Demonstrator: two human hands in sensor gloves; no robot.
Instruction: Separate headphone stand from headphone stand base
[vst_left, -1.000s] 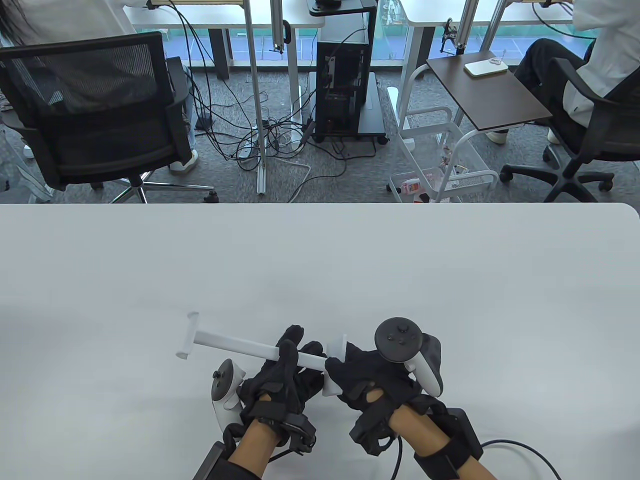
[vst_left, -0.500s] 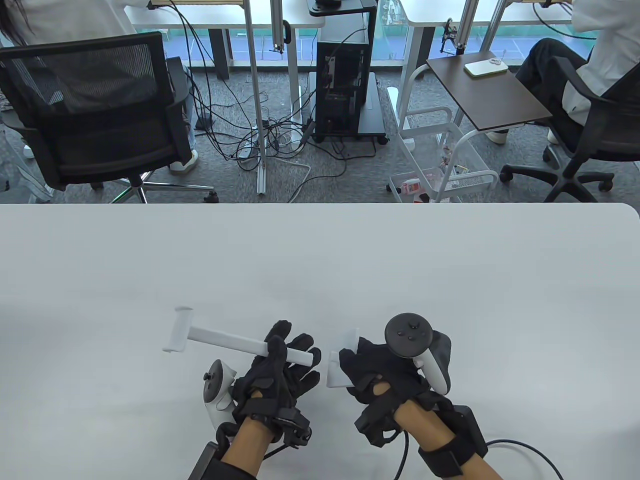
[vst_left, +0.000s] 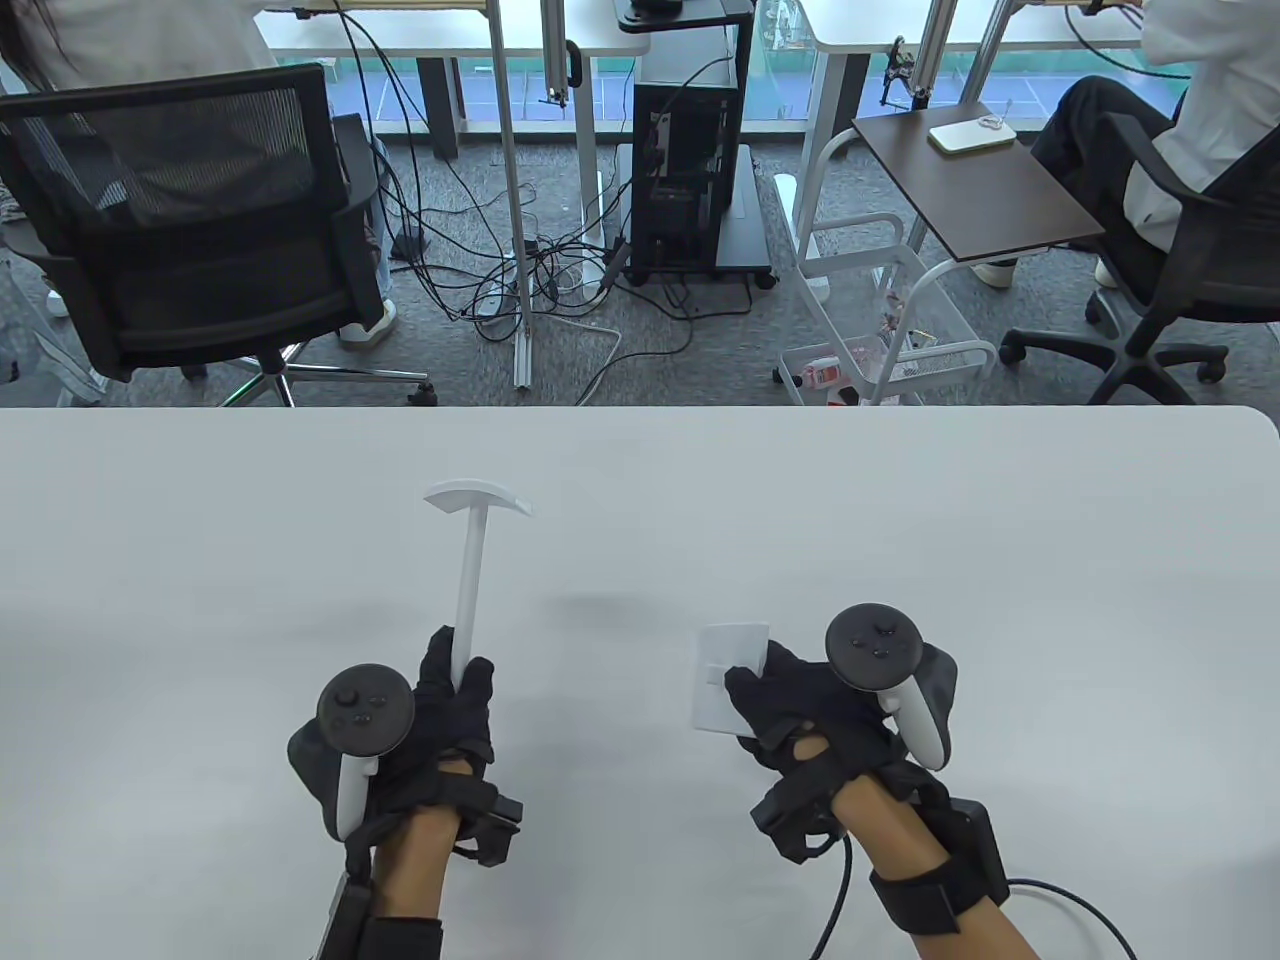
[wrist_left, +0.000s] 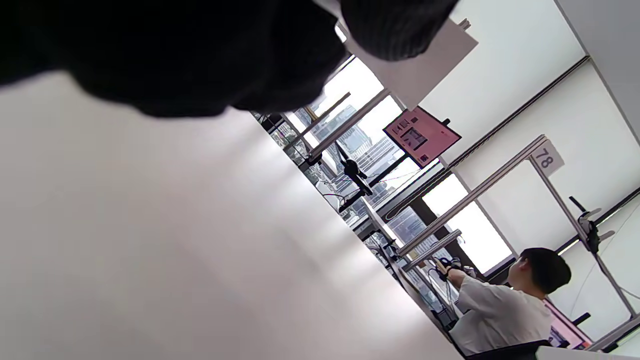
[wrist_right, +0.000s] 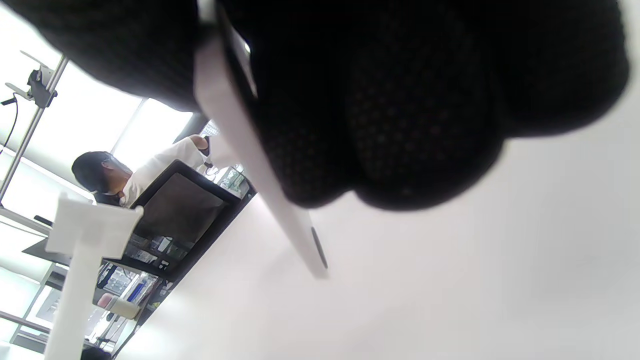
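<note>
The white headphone stand (vst_left: 468, 580), a thin post with a curved top piece (vst_left: 478, 498), is free of its base. My left hand (vst_left: 455, 680) grips the post's lower end, and the post points up and away from me. My right hand (vst_left: 750, 690) holds the flat white stand base (vst_left: 728, 672) by its near edge, about a hand's width to the right of the stand. In the right wrist view my gloved fingers (wrist_right: 380, 125) hold the base (wrist_right: 260, 170) edge-on, and the stand (wrist_right: 80, 260) shows at the left.
The white table (vst_left: 900, 520) stretches far ahead and to both sides of the hands. Beyond its far edge are office chairs (vst_left: 190, 230), a white cart (vst_left: 890, 330), cables and a computer trolley (vst_left: 690, 170). People sit at both back corners.
The post has come out of the base. My left hand moved left and swung the stand from lying sideways to pointing away. My right hand moved right with the base.
</note>
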